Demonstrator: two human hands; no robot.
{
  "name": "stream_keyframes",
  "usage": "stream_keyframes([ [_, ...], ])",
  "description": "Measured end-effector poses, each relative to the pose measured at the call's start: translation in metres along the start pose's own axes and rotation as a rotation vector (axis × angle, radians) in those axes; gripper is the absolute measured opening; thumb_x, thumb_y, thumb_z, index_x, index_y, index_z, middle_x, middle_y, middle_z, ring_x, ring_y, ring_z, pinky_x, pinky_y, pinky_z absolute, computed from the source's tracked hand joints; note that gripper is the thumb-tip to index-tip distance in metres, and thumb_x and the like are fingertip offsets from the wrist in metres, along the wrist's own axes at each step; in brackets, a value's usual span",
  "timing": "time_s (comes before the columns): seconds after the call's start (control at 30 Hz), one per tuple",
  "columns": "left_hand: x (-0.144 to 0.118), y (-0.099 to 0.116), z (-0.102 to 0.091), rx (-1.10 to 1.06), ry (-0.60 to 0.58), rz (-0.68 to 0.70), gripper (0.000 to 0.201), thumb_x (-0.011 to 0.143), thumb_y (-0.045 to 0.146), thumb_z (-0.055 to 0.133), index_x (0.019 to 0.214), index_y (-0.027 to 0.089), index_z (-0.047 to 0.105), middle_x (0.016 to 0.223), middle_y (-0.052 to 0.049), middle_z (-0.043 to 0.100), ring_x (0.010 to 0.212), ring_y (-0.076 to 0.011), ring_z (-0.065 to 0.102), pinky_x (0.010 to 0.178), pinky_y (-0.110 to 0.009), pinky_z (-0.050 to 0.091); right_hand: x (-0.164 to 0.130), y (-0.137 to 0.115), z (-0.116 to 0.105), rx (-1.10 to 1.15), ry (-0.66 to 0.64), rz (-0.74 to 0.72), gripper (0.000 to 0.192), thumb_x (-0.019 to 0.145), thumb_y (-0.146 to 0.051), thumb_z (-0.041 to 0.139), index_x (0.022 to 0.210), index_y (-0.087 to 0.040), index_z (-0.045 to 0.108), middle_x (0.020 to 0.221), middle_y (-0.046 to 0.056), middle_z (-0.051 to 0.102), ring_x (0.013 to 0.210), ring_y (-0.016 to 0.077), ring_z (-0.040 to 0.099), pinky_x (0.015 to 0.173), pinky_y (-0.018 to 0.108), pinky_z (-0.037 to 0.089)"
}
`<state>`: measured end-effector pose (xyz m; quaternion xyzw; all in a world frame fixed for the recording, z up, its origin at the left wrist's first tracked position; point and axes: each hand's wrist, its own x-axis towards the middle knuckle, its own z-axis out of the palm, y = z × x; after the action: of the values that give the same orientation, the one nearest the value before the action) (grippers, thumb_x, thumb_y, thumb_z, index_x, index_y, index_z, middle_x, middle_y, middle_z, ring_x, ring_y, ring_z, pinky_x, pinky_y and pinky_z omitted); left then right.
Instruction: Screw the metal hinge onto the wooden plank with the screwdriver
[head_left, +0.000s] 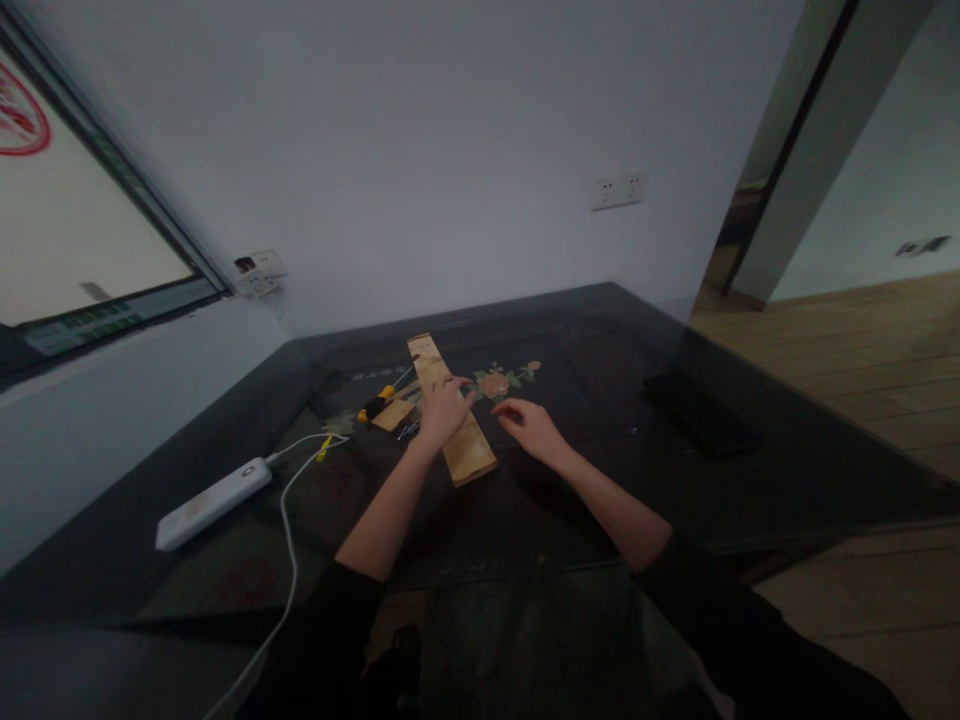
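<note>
View from a head-worn camera looking down at a dark glass-topped table (600, 330) w/ a flower pattern under the glass, set in a dim room corner.

A long, pale wooden strip (471, 455) lies flat on the table, running away from the person at a slight angle. The left hand (442, 410) rests palm-down on its middle, fingers loosely spread; it looks placed to pin the strip so it can't slide on the slick glass. The right hand (531, 425) sits just beside the strip's right edge, fingers relaxed & slightly curled, holding nothing; whether it touches the glass is hard to tell.

Just left of the strip: a small wooden block (393, 414), and touching or nearly touching it a screwdriver w/ yellow-black handle (377, 402), all within easy reach of the left hand. A few small bright bits near the block may be screws; too small & blurred to say.

Farther left, a white power bank (214, 502) w/ a white cable (289, 540) that runs off the frame's bottom edge. A dark flat object (701, 412) at the table's right is too dim to identify. Wall sockets (618, 190) sit on the back wall. Low light blurs fine detail throughout.
</note>
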<state>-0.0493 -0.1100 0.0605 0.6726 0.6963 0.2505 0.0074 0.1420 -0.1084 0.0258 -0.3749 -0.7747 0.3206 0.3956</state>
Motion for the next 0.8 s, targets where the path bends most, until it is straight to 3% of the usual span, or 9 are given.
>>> stream_keyframes([
  [0.1,-0.020,0.009,0.023,0.102,-0.144,-0.139,0.046,0.089,0.044,0.057,0.131,0.025,0.061,0.150,-0.015,0.045,0.144,-0.0386,0.030,0.108,-0.065,0.033,-0.001,0.002,0.003,0.002,-0.007,-0.014,0.021,0.084,-0.014,0.054,0.096,-0.016,0.072,0.091,0.006,0.072,0.079,0.0154,0.061,0.075,0.028,0.045],
  [0.2,-0.026,0.010,0.032,0.124,-0.216,-0.160,0.049,0.089,0.037,0.052,0.136,0.025,0.057,0.152,-0.016,0.042,0.144,-0.0393,0.027,0.105,-0.069,0.034,-0.001,0.003,0.004,0.006,-0.021,-0.016,0.020,0.084,-0.014,0.055,0.095,-0.017,0.072,0.092,0.005,0.072,0.080,0.0152,0.062,0.076,0.028,0.046],
  [0.43,-0.034,0.009,0.025,0.121,-0.209,-0.165,0.051,0.083,0.029,0.052,0.134,0.029,0.058,0.152,-0.010,0.042,0.143,-0.0345,0.031,0.105,-0.062,0.039,-0.003,-0.001,0.002,0.000,-0.033,0.004,0.019,0.084,-0.014,0.056,0.093,-0.018,0.072,0.090,0.005,0.071,0.081,0.0149,0.062,0.077,0.027,0.046],
  [0.8,-0.040,-0.001,0.027,0.061,-0.144,-0.079,0.056,0.077,0.023,0.058,0.132,0.031,0.060,0.152,-0.008,0.044,0.141,-0.0358,0.034,0.104,-0.060,0.040,-0.004,-0.002,0.001,-0.035,-0.049,0.011,0.018,0.084,-0.015,0.056,0.093,-0.018,0.072,0.085,0.003,0.069,0.074,0.0139,0.059,0.073,0.026,0.044],
])
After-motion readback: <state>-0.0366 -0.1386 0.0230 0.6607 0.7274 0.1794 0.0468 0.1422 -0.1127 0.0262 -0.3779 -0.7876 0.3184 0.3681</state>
